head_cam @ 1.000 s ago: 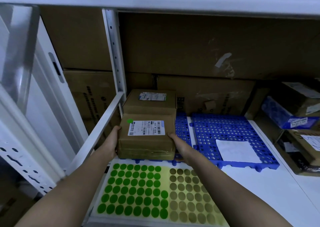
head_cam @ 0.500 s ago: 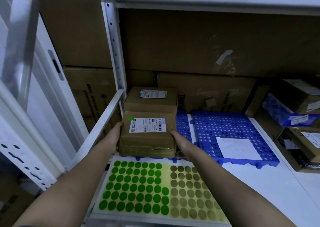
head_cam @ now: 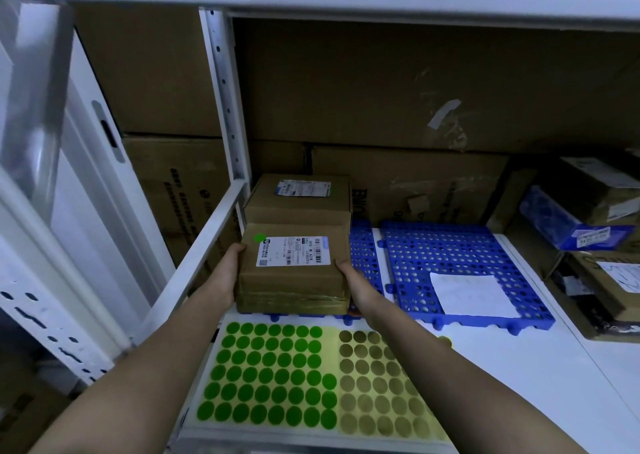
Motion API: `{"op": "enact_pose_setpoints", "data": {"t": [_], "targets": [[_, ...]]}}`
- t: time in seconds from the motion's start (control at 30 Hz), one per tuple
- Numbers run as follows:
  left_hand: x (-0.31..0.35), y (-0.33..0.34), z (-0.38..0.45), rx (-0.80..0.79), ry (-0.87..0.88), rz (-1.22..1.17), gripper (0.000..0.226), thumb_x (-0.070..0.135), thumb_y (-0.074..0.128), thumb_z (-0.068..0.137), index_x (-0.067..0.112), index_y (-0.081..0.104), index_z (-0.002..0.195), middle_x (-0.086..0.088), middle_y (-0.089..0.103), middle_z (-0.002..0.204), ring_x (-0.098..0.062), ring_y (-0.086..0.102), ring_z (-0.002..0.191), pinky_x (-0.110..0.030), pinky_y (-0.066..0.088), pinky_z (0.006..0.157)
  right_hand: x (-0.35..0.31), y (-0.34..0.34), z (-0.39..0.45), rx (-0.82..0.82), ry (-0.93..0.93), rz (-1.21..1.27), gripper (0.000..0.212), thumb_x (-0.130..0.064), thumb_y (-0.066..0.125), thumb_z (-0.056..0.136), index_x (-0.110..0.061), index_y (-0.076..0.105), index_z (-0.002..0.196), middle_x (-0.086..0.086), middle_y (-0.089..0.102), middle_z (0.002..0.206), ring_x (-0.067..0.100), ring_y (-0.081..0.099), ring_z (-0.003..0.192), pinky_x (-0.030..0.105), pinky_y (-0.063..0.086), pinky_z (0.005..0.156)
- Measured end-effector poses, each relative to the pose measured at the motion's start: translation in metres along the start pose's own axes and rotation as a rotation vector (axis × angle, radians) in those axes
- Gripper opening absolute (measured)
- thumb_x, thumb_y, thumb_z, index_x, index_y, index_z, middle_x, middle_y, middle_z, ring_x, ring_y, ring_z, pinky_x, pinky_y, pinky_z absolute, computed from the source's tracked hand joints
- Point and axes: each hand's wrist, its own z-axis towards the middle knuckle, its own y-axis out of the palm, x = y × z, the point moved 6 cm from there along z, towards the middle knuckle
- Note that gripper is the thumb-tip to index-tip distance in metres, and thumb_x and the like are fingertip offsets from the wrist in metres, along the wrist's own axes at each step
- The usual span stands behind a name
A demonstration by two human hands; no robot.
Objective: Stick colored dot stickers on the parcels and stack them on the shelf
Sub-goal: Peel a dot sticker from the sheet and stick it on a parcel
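Note:
A brown parcel [head_cam: 294, 287] with a white shipping label and a green dot sticker [head_cam: 259, 237] on top sits at the front left of the blue perforated mat [head_cam: 450, 253]. My left hand [head_cam: 227, 273] grips its left side and my right hand [head_cam: 353, 280] grips its right side. Directly behind it, and touching it, stands a second, taller labelled parcel [head_cam: 298, 201]. In front, on the white shelf, lies a sheet of green dot stickers [head_cam: 273, 374] beside a sheet of olive dot stickers [head_cam: 377, 384].
A white shelf post [head_cam: 225, 100] and a slanted rail [head_cam: 194, 263] run close to the left of the parcels. Large cartons [head_cam: 398, 83] fill the back. A white paper [head_cam: 471, 294] lies on the mat. More boxes [head_cam: 588, 218] crowd the right side.
The held parcel has edged slightly back toward the rear parcel. Both hands stay on its sides.

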Motion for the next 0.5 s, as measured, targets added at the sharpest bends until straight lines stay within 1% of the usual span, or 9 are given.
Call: {"op": "enact_pose_setpoints", "data": {"t": [0.07, 0.17, 0.2, 0.27, 0.33, 0.37, 0.4, 0.43, 0.5], "targets": [[0.001, 0.0, 0.0, 0.014, 0.012, 0.036, 0.039, 0.042, 0.041, 0.097, 0.015, 0.067, 0.089, -0.011, 0.072, 0.067, -0.028, 0.063, 0.077, -0.035, 0.051, 0.073, 0.0, 0.001, 0.003, 0.003, 0.004, -0.002, 0.054, -0.05, 0.04, 0.097, -0.015, 0.036, 0.138, 0.01, 0.053, 0.116, 0.014, 0.052, 0.081, 0.027, 0.041, 0.062], [0.003, -0.001, -0.002, 0.027, 0.009, 0.066, 0.035, 0.04, 0.044, 0.097, 0.015, 0.066, 0.087, -0.01, 0.071, 0.063, -0.028, 0.063, 0.076, -0.035, 0.051, 0.073, 0.0, 0.0, 0.007, 0.008, 0.011, -0.003, 0.057, -0.051, 0.042, 0.096, -0.016, 0.034, 0.14, 0.012, 0.053, 0.125, 0.016, 0.053, 0.085, 0.028, 0.043, 0.067], [0.004, -0.001, -0.002, 0.03, 0.006, 0.077, 0.034, 0.04, 0.044, 0.097, 0.015, 0.066, 0.09, -0.011, 0.071, 0.066, -0.028, 0.063, 0.077, -0.036, 0.051, 0.075, 0.001, 0.0, 0.008, 0.007, 0.008, -0.005, 0.058, -0.052, 0.042, 0.095, -0.016, 0.034, 0.14, 0.012, 0.053, 0.127, 0.016, 0.054, 0.086, 0.029, 0.043, 0.068], [0.006, -0.002, -0.001, 0.032, 0.001, 0.109, 0.035, 0.039, 0.043, 0.097, 0.013, 0.067, 0.101, -0.014, 0.072, 0.081, -0.028, 0.064, 0.079, -0.036, 0.051, 0.079, 0.001, -0.001, 0.009, -0.001, 0.001, -0.015, 0.059, -0.053, 0.042, 0.095, -0.016, 0.034, 0.14, 0.012, 0.054, 0.128, 0.019, 0.055, 0.09, 0.029, 0.044, 0.069], [0.008, -0.002, 0.0, 0.057, 0.026, 0.158, 0.038, 0.038, 0.043, 0.097, 0.011, 0.065, 0.11, -0.015, 0.069, 0.096, -0.027, 0.064, 0.08, -0.034, 0.052, 0.074, 0.002, -0.002, 0.009, -0.007, -0.009, -0.038, 0.059, -0.054, 0.041, 0.095, -0.017, 0.035, 0.14, 0.012, 0.055, 0.126, 0.022, 0.055, 0.097, 0.029, 0.043, 0.069], [0.011, -0.002, 0.0, 0.077, 0.051, 0.187, 0.038, 0.037, 0.044, 0.097, 0.009, 0.062, 0.115, -0.015, 0.068, 0.102, -0.027, 0.063, 0.081, -0.034, 0.051, 0.072, 0.001, -0.002, 0.008, -0.012, -0.015, -0.037, 0.059, -0.054, 0.041, 0.095, -0.017, 0.035, 0.139, 0.011, 0.057, 0.123, 0.022, 0.056, 0.096, 0.028, 0.043, 0.066], [0.014, -0.002, 0.001, 0.104, 0.084, 0.214, 0.039, 0.037, 0.045, 0.096, 0.009, 0.058, 0.12, -0.015, 0.066, 0.109, -0.028, 0.063, 0.086, -0.034, 0.05, 0.075, 0.0, -0.003, 0.007, -0.012, -0.022, -0.039, 0.058, -0.054, 0.041, 0.095, -0.016, 0.035, 0.138, 0.01, 0.058, 0.118, 0.02, 0.057, 0.092, 0.027, 0.042, 0.063], [0.018, -0.001, 0.001, 0.136, 0.127, 0.237, 0.041, 0.036, 0.047, 0.095, 0.009, 0.053, 0.126, -0.014, 0.063, 0.116, -0.029, 0.061, 0.095, -0.035, 0.049, 0.082, -0.001, -0.004, 0.006, -0.016, -0.031, -0.037, 0.057, -0.054, 0.042, 0.095, -0.015, 0.035, 0.137, 0.008, 0.059, 0.111, 0.018, 0.057, 0.087, 0.026, 0.041, 0.061], [0.03, 0.002, -0.005, 0.228, 0.286, 0.332, 0.048, 0.033, 0.05, 0.095, 0.011, 0.041, 0.137, -0.012, 0.054, 0.13, -0.03, 0.053, 0.115, -0.035, 0.041, 0.094, -0.003, -0.007, 0.007, -0.013, -0.055, -0.006, 0.056, -0.054, 0.044, 0.095, -0.015, 0.036, 0.134, 0.006, 0.058, 0.108, 0.016, 0.058, 0.084, 0.026, 0.044, 0.063]]}}
